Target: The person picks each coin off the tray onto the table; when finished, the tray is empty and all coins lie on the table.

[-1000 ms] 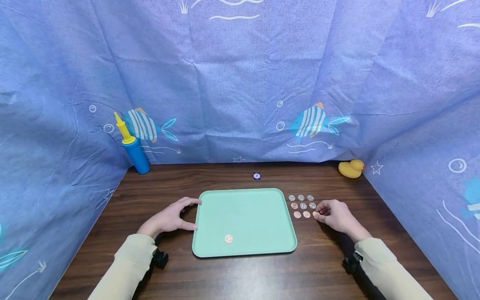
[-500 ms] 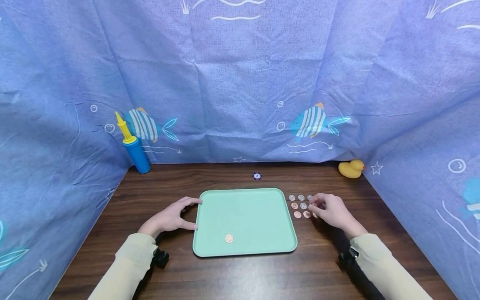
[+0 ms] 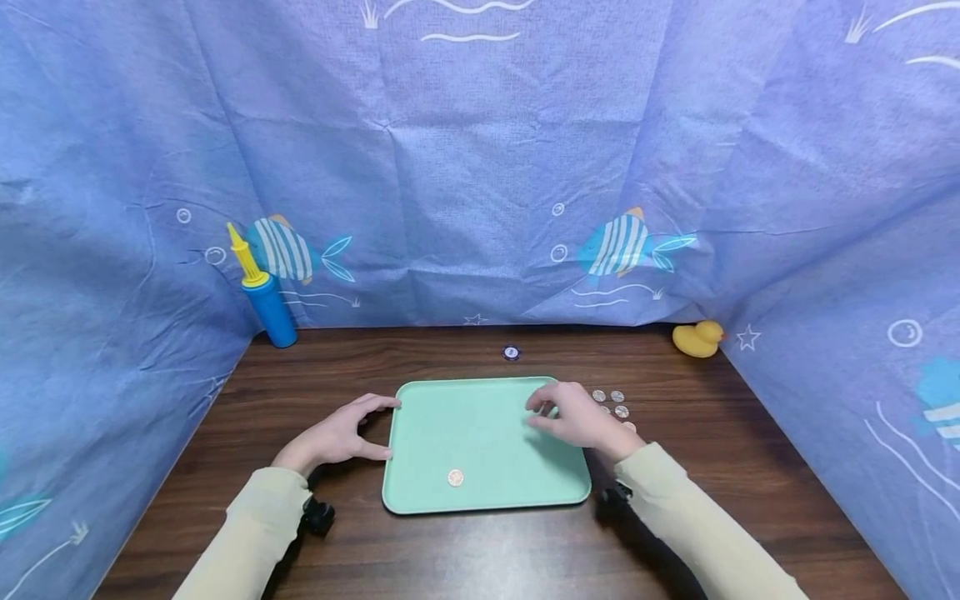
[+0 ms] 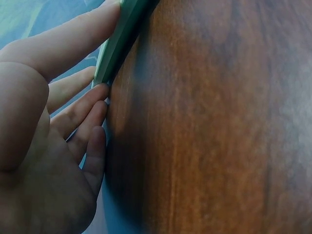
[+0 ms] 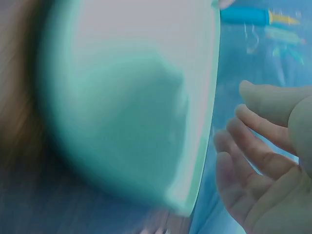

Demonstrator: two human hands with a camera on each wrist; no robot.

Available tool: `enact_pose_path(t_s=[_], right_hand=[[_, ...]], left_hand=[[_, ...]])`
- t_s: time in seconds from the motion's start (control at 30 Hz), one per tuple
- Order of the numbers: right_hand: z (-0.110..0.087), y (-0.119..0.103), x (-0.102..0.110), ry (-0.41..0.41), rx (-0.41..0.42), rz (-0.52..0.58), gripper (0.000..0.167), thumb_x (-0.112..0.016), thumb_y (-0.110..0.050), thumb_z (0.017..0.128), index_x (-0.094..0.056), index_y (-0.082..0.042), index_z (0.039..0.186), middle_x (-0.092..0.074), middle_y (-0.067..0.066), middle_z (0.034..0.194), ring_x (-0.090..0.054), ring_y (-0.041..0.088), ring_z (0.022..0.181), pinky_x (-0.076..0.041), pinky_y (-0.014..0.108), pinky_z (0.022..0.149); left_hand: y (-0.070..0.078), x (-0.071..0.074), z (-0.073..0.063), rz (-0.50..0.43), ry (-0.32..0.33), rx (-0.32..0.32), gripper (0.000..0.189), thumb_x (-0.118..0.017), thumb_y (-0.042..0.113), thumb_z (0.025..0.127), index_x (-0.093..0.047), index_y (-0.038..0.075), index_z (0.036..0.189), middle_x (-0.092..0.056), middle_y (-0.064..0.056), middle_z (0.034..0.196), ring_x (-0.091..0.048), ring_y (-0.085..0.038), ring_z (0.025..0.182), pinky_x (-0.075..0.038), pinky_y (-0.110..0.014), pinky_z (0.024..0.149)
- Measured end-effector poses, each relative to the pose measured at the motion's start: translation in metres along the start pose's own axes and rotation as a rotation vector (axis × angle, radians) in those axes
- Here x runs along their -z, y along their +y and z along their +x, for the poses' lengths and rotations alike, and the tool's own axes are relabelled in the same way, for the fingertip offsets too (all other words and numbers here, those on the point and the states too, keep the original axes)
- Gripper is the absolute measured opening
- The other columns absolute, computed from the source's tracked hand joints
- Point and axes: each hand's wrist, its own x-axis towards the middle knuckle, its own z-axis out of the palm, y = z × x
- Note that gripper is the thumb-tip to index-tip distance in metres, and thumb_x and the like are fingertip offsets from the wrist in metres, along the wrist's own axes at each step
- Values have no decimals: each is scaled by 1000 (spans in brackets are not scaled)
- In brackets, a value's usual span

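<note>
A light green tray [image 3: 480, 442] lies on the table, with one copper-coloured coin [image 3: 455, 477] near its front edge. My left hand [image 3: 341, 433] rests against the tray's left rim, thumb and fingertips spread along it; the left wrist view has the thumb and fingers touching the tray's edge [image 4: 127, 39]. Over the tray's right side hovers my right hand [image 3: 573, 415], its thumb and fingers apart with nothing seen between them. In the right wrist view the fingers [image 5: 258, 151] are loosely bent. Right of the tray lie several coins [image 3: 617, 397], some hidden behind the right hand.
A purple and white chip [image 3: 511, 352] lies behind the tray. At the back left stands a blue and yellow hand pump [image 3: 268, 308], and a yellow rubber duck [image 3: 697, 339] sits at the back right. A blue fish-print cloth [image 3: 465, 167] walls the table on three sides.
My right hand has left the coins on the right and moved leftward over the tray. The left hand stays at the rim, and the coin in the tray has not moved.
</note>
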Motion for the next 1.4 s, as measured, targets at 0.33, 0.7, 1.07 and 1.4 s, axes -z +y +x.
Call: enact_pose_path(t_s=[0.33,0.7,1.07,1.4], right_hand=[[37,-48,-32,-225,96,-8,26,-85,-15,89,-78,-3,111,-76,9,106,-73,23,91,-59,32,84],[51,-75,-64,-354,145,-3,32,-89,-19,88,-78,-7,115,-75,3,111,-68,12,93,-52,18,85],[50,-84,-78,-389,214,27,16,-84,-10,91,-80,-12,107,-75,-2,103,-67,4,88,-52,14,81],[47,-89,-78,-410,163,-1,9,-79,-11,96,-79,-14,105,-76,-7,97,-65,-3,88,-52,13,81]], left_hand=[[1,-1,0,0,-1,5,83,-88,43,86,-50,17,156,-46,-12,157,-42,-39,145,-36,-63,117],[3,2,0,-1,0,10,83,-88,43,86,-50,17,156,-46,-11,158,-41,-38,146,-35,-63,117],[-1,0,0,0,9,-4,82,-87,43,87,-50,18,155,-47,-10,157,-43,-37,145,-36,-62,117],[0,-1,-1,0,8,-11,83,-87,44,87,-50,17,156,-46,-12,157,-42,-38,146,-35,-62,118]])
